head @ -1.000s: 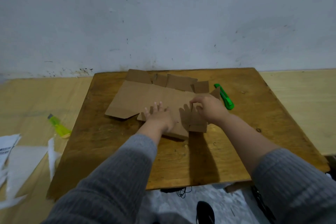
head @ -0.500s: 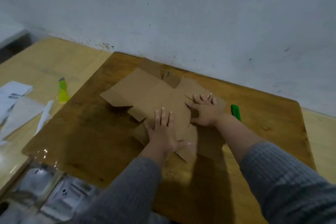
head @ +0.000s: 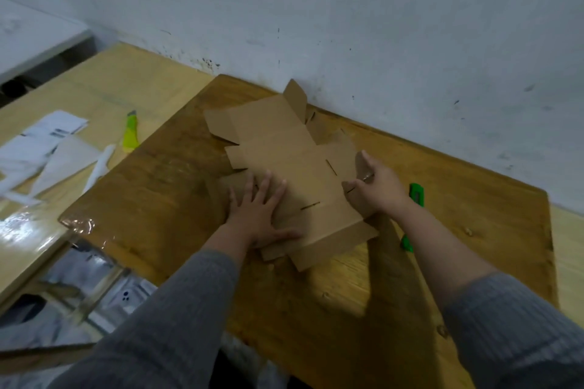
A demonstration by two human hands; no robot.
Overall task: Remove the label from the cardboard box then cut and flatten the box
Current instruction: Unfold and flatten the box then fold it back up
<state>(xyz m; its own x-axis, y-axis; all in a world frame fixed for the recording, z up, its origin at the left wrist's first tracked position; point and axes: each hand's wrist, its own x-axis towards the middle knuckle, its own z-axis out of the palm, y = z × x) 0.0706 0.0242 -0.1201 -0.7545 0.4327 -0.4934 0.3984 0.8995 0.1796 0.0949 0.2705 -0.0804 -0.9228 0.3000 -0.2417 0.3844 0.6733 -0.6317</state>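
Cardboard box [head: 284, 167] lies cut open and spread on the brown worktop [head: 177, 199], toward its far edge by the wall. No label shows on the upward face.

Left hand [head: 259, 215]: spread, palm down, fingers splayed, pressing the near-left part of the sheet. A second ago it lay nearer the sheet's middle; it now bears on the near flaps.

Right hand [head: 376, 186]: half a second ago flat with fingers spread; now fingers curl over the right-side flap, thumb raised, apparently gripping or folding that flap. Whether it pinches the edge cannot be told.

One far flap [head: 295, 98] stands up against the wall; near flaps overlap rather than lie single.

Green box cutter [head: 415, 196] lies just right of the right wrist, partly hidden.

Judgement: cutting done, flattening in hand; the raised flaps remain to press down.
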